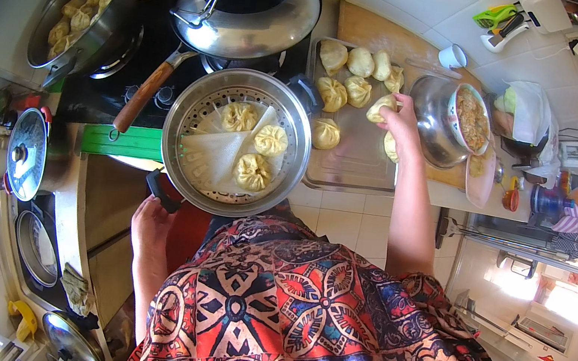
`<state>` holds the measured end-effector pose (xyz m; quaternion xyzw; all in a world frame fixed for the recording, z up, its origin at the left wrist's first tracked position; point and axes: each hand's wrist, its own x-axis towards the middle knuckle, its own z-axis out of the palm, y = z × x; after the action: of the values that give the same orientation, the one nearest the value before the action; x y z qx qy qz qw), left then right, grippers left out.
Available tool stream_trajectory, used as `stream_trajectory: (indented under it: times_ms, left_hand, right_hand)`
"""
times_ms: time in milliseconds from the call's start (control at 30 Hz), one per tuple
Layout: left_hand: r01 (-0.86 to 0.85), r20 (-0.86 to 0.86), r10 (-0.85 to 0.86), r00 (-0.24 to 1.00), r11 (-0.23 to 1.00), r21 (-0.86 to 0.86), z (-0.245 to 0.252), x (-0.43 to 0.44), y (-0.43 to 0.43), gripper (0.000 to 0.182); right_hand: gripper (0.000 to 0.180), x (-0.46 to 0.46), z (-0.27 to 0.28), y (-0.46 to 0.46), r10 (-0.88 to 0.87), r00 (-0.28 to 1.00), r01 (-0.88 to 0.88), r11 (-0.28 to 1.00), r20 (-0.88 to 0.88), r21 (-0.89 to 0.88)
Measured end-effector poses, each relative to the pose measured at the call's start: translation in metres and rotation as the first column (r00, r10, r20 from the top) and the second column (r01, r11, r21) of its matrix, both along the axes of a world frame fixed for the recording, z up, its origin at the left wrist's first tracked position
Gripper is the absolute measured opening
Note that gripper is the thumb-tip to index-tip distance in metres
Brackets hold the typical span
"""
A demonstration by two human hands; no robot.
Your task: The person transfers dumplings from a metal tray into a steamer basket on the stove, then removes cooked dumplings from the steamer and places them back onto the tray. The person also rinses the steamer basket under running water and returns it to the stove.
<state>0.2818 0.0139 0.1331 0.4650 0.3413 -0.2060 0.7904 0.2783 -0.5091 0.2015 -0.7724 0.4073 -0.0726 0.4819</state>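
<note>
My left hand (pixel 152 218) grips the black side handle (pixel 162 191) of a round steel steamer pot (pixel 226 207). Three pleated buns (pixel 252 172) sit on a white liner (pixel 208 153) over its perforated base. Between the fingers of my right hand (pixel 403 119) is a pale stuffed bun (pixel 381 108), above a rectangular metal tray (pixel 346 175). Several more buns (pixel 326 133) rest on that tray, mostly along its back and left side; one lies partly hidden by my right wrist.
A lidded wok (pixel 245 9) with a wooden handle stands on the stove behind the steamer. At the far left is another pot (pixel 94 50) with buns. A bowl of filling (pixel 471 119) and a steel basin (pixel 424 134) stand right of the tray.
</note>
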Motion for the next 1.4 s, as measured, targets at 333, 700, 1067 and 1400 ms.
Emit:
stream_trajectory:
  times_ms: [333,700,1067,1400]
  left_hand:
    - [0.021,-0.01,-0.021,1.0,0.997,0.074,0.001,-0.001,0.001,0.022]
    - [0.037,0.008,-0.038,0.999,0.997,0.069,0.003,-0.002,-0.001,0.024]
    - [0.012,-0.025,-0.01,1.0,0.997,0.072,0.009,-0.001,-0.004,0.022]
    - [-0.007,-0.016,0.008,1.0,0.998,0.058,0.007,-0.002,-0.003,0.018]
  right_hand:
    - [0.048,0.033,-0.067,-0.078,0.078,0.99,-0.116,0.929,-0.119,-0.351]
    - [0.023,-0.021,0.037,-0.019,0.057,0.989,0.029,0.834,0.138,-0.552]
    - [0.029,-0.029,0.023,0.147,0.514,0.857,-0.474,0.817,0.043,-0.328]
    - [0.003,0.006,-0.019,0.152,0.687,0.727,-0.587,0.609,-0.016,-0.533]
